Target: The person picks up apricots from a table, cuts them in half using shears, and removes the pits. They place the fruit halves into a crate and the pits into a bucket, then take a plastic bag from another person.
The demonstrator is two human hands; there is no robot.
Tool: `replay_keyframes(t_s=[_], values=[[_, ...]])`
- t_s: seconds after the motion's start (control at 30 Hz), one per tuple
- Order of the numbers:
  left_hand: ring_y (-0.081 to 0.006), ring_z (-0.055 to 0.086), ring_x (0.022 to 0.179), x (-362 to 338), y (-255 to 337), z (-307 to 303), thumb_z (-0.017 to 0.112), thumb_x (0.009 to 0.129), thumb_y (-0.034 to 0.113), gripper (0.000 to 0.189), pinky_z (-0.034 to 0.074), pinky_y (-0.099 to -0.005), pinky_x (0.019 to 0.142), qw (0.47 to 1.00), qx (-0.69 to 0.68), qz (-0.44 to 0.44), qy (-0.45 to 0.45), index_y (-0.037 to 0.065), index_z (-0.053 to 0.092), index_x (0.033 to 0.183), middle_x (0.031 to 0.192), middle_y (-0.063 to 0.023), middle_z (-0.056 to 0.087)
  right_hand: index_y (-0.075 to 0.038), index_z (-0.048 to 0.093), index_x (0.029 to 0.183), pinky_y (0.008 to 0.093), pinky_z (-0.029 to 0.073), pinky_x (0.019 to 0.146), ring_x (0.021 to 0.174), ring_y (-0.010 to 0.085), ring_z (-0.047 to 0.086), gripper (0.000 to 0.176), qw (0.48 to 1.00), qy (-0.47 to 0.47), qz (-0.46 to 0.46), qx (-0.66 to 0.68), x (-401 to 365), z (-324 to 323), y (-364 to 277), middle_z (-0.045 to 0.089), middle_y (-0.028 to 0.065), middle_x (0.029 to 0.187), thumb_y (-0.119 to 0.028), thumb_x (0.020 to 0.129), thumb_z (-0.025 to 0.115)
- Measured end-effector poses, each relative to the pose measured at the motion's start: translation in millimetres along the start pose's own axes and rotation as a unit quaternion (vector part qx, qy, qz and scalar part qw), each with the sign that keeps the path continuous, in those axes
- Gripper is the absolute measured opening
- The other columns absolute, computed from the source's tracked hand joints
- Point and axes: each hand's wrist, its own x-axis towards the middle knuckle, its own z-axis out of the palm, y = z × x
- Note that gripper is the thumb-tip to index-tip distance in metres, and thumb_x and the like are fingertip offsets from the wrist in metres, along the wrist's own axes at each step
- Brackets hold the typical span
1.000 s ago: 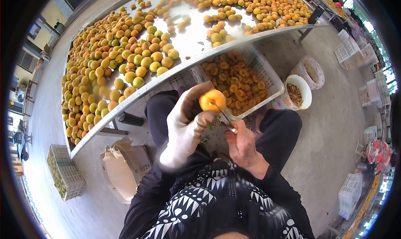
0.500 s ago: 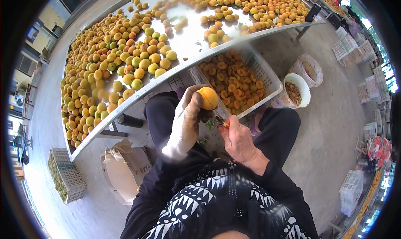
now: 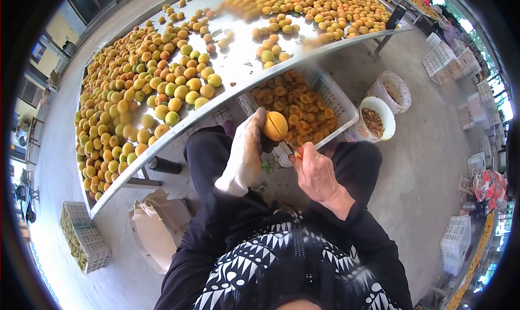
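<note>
My left hand [image 3: 247,150], in a white glove with dark, stained fingers, grips a yellow-orange apricot [image 3: 274,127]. A dark cut line runs across the fruit. My bare right hand [image 3: 318,175] is closed round the handle of a small knife [image 3: 293,149], whose thin blade meets the lower right of the apricot. Just beyond both hands, under the table's edge, is a white plastic crate [image 3: 346,112] of halved apricots [image 3: 297,107].
Whole apricots [image 3: 157,77] cover much of the metal table [image 3: 179,127] ahead. A bucket [image 3: 385,115] of pits and another bucket [image 3: 398,88] stand at the right. An open cardboard box [image 3: 149,231] and a crate of green fruit [image 3: 92,242] sit at the left.
The apricot has turned in my left hand, so its cut line now faces up more plainly. Both hands have shifted slightly right in view, and the camera view has moved a little.
</note>
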Motion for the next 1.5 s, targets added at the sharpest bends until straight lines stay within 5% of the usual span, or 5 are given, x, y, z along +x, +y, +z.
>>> replay_keyframes(t_s=[0.4, 0.7, 1.03, 1.27, 1.5], values=[[-0.0070, 0.052, 0.071, 6.4, 0.3, 25.3, 0.037, 0.101, 0.053, 0.051, 0.042, -0.0198, 0.062, 0.992, -0.024, -0.045, 0.116, 0.008, 0.060, 0.113, 0.086, 0.0012, 0.061, 0.001, 0.043, 0.091, 0.0448, 0.046, 0.051, 0.059, 0.0403, 0.060, 0.024, 0.993, 0.011, 0.067, 0.097, -10.1, 9.2, -12.6, 0.056, 0.0211, 0.063, -0.017, 0.094, 0.059], [-0.0092, 0.049, 0.071, -6.9, -6.9, 33.7, 0.046, 0.100, 0.041, 0.041, 0.043, -0.0256, 0.065, 0.928, 0.246, 0.260, 0.103, 0.002, 0.056, 0.109, 0.081, -0.0035, 0.056, 0.001, 0.042, 0.090, 0.0447, 0.046, 0.051, 0.059, 0.0404, 0.061, 0.023, 0.990, 0.033, 0.061, 0.121, -5.5, 11.0, -13.4, 0.056, 0.0213, 0.062, -0.015, 0.092, 0.060], [-0.0105, 0.045, 0.051, 10.0, -9.4, 27.0, 0.044, 0.097, 0.055, 0.053, 0.037, -0.0258, 0.049, 0.993, 0.015, -0.055, 0.101, 0.005, 0.057, 0.086, 0.069, -0.0020, 0.053, 0.000, 0.044, 0.087, 0.0419, 0.047, 0.050, 0.059, 0.0362, 0.061, 0.025, 0.999, 0.025, 0.031, 0.014, -4.9, 12.0, 0.2, 0.056, 0.0185, 0.065, -0.013, 0.088, 0.064], [-0.0081, 0.046, 0.065, 12.0, -23.7, 36.6, 0.041, 0.101, 0.050, 0.051, 0.038, -0.0258, 0.056, 0.964, 0.159, 0.194, 0.085, 0.003, 0.055, 0.088, 0.075, -0.0013, 0.052, 0.002, 0.042, 0.093, 0.0464, 0.046, 0.055, 0.062, 0.0419, 0.059, 0.020, 0.996, 0.013, 0.075, 0.046, -8.3, 10.1, 1.1, 0.055, 0.0228, 0.067, -0.007, 0.090, 0.060], [-0.0096, 0.049, 0.069, 23.2, -35.4, 41.8, 0.041, 0.101, 0.051, 0.049, 0.041, -0.0270, 0.058, 0.985, 0.002, 0.061, 0.164, 0.006, 0.056, 0.091, 0.078, -0.0021, 0.054, 0.001, 0.041, 0.089, 0.0460, 0.045, 0.052, 0.061, 0.0413, 0.058, 0.021, 0.998, 0.050, 0.027, 0.000, -6.4, 23.5, 25.0, 0.053, 0.0211, 0.065, -0.004, 0.087, 0.061]])
